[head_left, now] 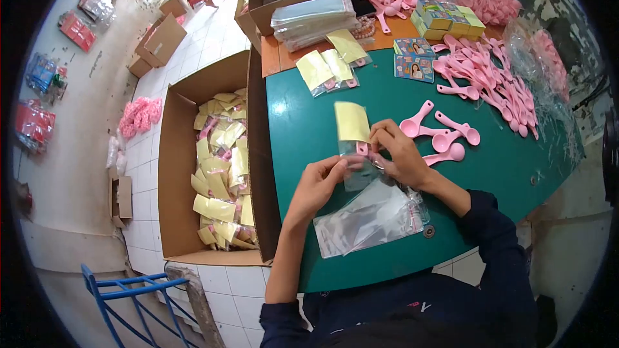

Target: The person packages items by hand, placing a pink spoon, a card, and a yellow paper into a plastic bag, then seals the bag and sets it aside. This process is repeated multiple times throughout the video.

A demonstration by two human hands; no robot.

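A clear plastic bag point(354, 181) with a yellow card point(351, 121) and a pink spoon point(362, 148) at its top lies between my hands on the green table point(303, 129). My left hand point(322, 179) pinches the bag's left side between thumb and fingers. On the right side, my right hand point(398, 154) has its fingers closed at the bag and spoon. Empty clear bags point(367, 219) lie in a stack just below. Several loose pink spoons point(445, 140) rest right of my right hand.
An open carton point(177, 174) left of the table holds many packed bags. Toward the back are a spoon pile point(480, 71), small card stacks point(445, 19), finished packets point(316, 71) and a stack of plastic sleeves point(313, 19). A blue metal frame point(129, 293) stands lower left.
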